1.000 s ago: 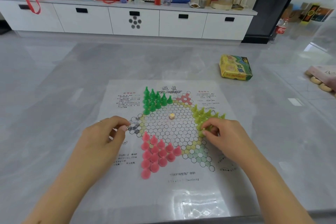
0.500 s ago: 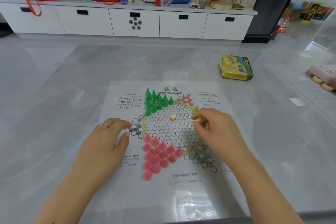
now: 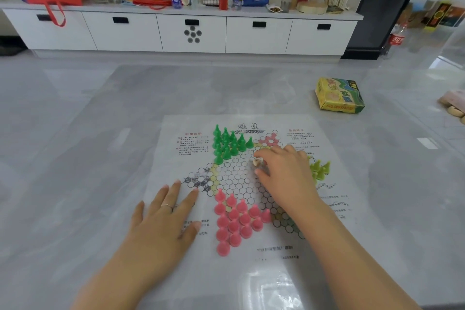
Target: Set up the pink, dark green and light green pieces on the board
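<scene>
A paper checkers board (image 3: 251, 254) lies on the grey table. Dark green pieces (image 3: 227, 145) fill its far left corner. Pink pieces (image 3: 236, 221) fill the near corner. Light green pieces (image 3: 319, 170) stand at the right, partly hidden behind my right hand (image 3: 284, 173). That hand reaches over the board's middle, its fingertips closing on a small cream die (image 3: 257, 161). My left hand (image 3: 166, 219) lies flat with fingers spread on the board's left edge, a ring on one finger.
A yellow and green game box (image 3: 339, 95) lies on the table at the far right. A pale object (image 3: 453, 106) sits at the right edge. A white cabinet (image 3: 191, 33) with bottles and bags on top stands behind.
My right hand left the light green pieces and moved left to the die at the board's middle. My left hand opened flat on the board's left edge.
</scene>
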Available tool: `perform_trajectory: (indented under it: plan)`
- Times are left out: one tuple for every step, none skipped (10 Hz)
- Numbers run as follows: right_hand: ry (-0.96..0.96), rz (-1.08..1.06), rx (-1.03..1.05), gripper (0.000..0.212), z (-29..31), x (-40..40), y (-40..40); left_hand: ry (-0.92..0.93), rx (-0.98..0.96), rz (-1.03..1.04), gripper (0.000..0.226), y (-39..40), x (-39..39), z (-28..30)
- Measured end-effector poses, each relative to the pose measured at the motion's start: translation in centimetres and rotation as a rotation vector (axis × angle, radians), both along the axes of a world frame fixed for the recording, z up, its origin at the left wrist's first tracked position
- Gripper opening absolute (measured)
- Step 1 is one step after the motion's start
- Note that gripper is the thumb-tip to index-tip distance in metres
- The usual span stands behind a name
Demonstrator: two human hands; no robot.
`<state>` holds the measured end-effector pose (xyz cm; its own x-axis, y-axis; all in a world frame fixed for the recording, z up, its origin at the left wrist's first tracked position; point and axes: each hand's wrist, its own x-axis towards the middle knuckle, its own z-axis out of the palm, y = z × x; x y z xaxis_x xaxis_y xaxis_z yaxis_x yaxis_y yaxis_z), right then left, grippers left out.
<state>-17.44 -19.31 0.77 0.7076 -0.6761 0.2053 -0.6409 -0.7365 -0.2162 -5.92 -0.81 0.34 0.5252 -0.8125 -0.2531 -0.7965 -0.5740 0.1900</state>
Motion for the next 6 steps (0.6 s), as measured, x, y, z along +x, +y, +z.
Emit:
perform_trajectory:
  plan:
    - [-0.004,0.011,0.011,0.024,-0.1,0.7,0.4,-0.006,0.01,-0.006,0.057,0.1,-0.1,-0.1]
    - [-0.01,0.011,0.016,0.021,-0.1,0.8,0.4,-0.002,-0.004,-0.007,0.056,0.2,0.0,-0.2]
    - [0.022,0.071,0.029,0.019,0.1,0.7,0.4,0.017,0.032,-0.01,0.056,0.2,0.2,0.2]
    - [0.058,0.09,0.048,0.018,0.1,0.7,0.7,0.027,0.032,-0.008,0.056,0.2,0.1,0.0]
    - [0.047,0.093,0.047,0.021,0.3,0.5,0.7,0.034,0.027,-0.018,0.056,0.1,0.3,-0.1]
    - [-0.054,0.049,0.146,0.024,1.4,-0.2,0.8,0.137,0.021,-0.027,0.055,0.2,0.7,0.3]
